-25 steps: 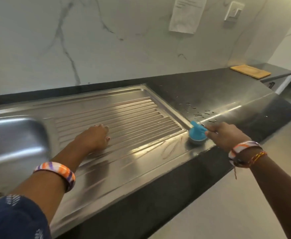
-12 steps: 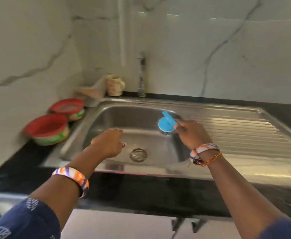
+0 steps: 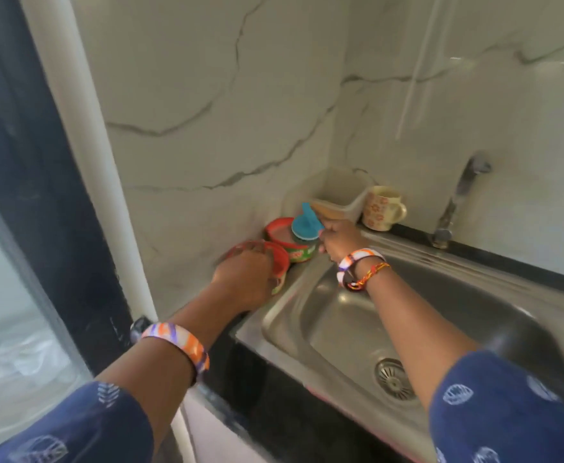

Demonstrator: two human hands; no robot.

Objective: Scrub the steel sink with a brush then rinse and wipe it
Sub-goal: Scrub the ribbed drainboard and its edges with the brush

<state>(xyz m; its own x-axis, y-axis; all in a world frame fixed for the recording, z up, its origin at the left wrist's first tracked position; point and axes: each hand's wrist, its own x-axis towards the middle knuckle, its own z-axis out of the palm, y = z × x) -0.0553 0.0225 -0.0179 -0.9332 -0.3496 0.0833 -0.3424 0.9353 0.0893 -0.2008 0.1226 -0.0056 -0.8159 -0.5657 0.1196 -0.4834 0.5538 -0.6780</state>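
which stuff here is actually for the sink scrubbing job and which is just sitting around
For the job:
- steel sink
- blue brush, held by the right hand
- tap, for rinsing
- two red tubs, possibly cleaner; the left hand is on the nearer one

Lying about:
- flowered mug
- white container in the corner

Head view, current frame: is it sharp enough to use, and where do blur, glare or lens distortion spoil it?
Head view: usable but soft; motion blur smears the left hand and the near red round tub. Head view: the right hand with the blue round brush reads clearer. Head view: soft glare streaks the steel sink basin. Head view: wide-angle bowing slants the dark window frame.
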